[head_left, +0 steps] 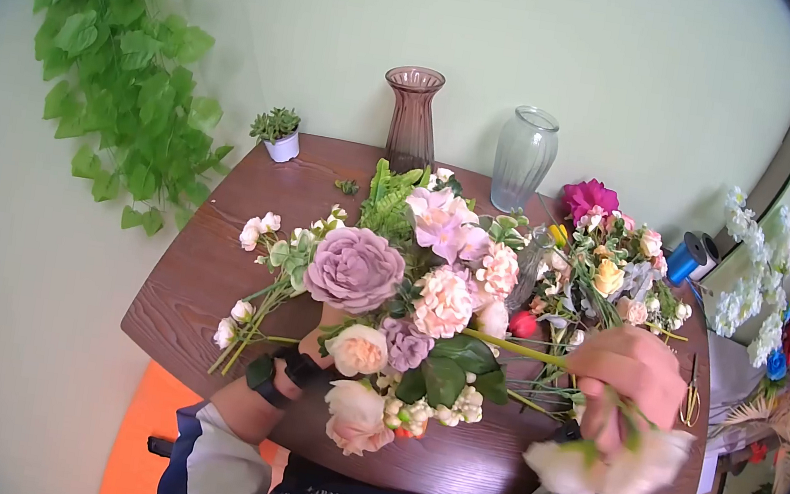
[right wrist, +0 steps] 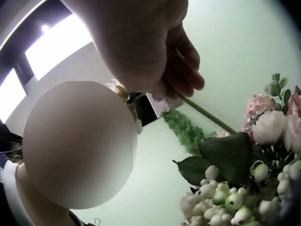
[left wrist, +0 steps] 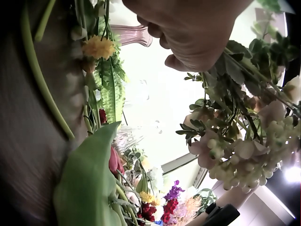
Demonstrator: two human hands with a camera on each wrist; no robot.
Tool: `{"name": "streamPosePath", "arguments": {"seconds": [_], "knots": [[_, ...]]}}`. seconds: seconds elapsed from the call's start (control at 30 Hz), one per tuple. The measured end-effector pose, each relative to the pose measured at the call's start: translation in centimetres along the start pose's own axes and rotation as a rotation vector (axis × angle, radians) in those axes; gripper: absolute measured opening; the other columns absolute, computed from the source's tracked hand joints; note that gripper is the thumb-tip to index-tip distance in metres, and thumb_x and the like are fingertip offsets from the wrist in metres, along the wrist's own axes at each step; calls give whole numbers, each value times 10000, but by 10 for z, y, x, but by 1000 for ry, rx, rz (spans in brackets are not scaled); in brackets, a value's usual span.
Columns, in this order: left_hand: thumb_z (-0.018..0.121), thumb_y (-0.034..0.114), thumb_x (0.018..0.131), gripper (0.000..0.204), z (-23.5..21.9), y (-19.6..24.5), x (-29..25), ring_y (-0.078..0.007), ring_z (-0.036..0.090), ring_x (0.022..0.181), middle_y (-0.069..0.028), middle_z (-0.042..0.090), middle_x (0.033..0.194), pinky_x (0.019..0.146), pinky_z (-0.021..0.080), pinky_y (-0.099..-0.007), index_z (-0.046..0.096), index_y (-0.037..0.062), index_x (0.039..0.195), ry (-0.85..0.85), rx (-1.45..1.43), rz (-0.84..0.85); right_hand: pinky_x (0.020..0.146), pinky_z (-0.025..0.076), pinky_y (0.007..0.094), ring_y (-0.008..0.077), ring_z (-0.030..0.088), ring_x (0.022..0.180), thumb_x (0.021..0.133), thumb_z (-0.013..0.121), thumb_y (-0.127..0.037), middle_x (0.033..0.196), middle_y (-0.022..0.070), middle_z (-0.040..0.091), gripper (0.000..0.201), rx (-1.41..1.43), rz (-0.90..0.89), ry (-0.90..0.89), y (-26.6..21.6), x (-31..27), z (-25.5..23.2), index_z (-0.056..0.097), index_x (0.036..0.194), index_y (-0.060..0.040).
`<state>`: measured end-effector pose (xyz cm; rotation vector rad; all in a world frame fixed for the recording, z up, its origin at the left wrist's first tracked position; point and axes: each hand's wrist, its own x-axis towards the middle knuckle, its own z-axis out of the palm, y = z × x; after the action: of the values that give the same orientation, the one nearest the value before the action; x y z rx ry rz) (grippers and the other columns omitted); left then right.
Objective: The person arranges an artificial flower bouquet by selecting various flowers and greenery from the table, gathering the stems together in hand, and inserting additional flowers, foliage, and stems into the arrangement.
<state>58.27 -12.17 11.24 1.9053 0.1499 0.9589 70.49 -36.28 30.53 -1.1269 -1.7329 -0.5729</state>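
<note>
A mixed bunch with a large mauve rose, pink clusters and white berries is held up over the table. Beneath it, my left hand is curled round the stems, its fingers mostly hidden by blooms in the head view. At the right, my right hand pinches a green stem whose other end reaches the bunch's dark leaves. Blurred white blooms hang just below that hand. In the right wrist view the right hand grips the stem between thumb and fingers.
A pink glass vase and a clear vase stand at the table's back, with a small potted plant at the left corner. Loose flowers, spools and scissors lie to the right; white-budded sprigs lie left.
</note>
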Motion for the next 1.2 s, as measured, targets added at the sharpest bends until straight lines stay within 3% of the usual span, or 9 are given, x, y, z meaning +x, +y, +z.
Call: {"name": "streamPosePath", "arguments": {"seconds": [0.1,0.4,0.5,0.57,0.77,0.97,1.2], "knots": [[628,125,743,434,1,2,0,-192,407,942,-92,485,1135,827,275,-314,511,24,1148,-16,2,2,480,464,294,207,568,536,623,663,-31,656,73,588,157,4,72,-80,2,-2,13,589,760,-5],[643,139,734,459,-2,6,5,-203,417,981,-97,483,1160,861,280,-321,511,26,1158,-59,20,17,533,496,285,219,611,612,624,638,43,713,84,617,204,23,147,-20,2,-5,22,599,822,12],[648,143,731,467,-1,8,5,-206,420,994,-99,483,1168,872,282,-324,510,26,1161,-71,24,19,544,495,280,220,615,627,619,630,48,726,84,622,251,25,118,-94,6,-9,27,608,868,17],[652,146,729,473,-2,9,5,-208,422,1002,-100,482,1173,880,283,-325,510,26,1163,-78,29,21,556,493,281,216,618,642,606,627,41,723,81,623,291,-63,4,-89,10,-9,34,614,896,20],[661,156,723,489,-4,12,7,-215,429,1028,-103,481,1190,902,287,-330,510,27,1170,-106,43,26,530,483,291,208,612,623,622,635,-43,720,78,617,288,-165,45,-30,19,-14,39,617,902,23],[671,165,717,506,-3,14,4,-222,436,1054,-107,479,1206,925,291,-335,509,28,1176,-134,51,23,527,487,267,185,582,608,608,586,-33,737,85,603,315,-275,-175,-102,15,-12,47,619,913,37],[683,176,710,526,-2,20,4,-230,443,1084,-111,477,1225,951,295,-341,509,29,1184,-180,62,32,502,459,270,177,561,582,601,613,-27,710,75,593,304,-336,-121,-82,20,-13,47,623,900,24]]}}
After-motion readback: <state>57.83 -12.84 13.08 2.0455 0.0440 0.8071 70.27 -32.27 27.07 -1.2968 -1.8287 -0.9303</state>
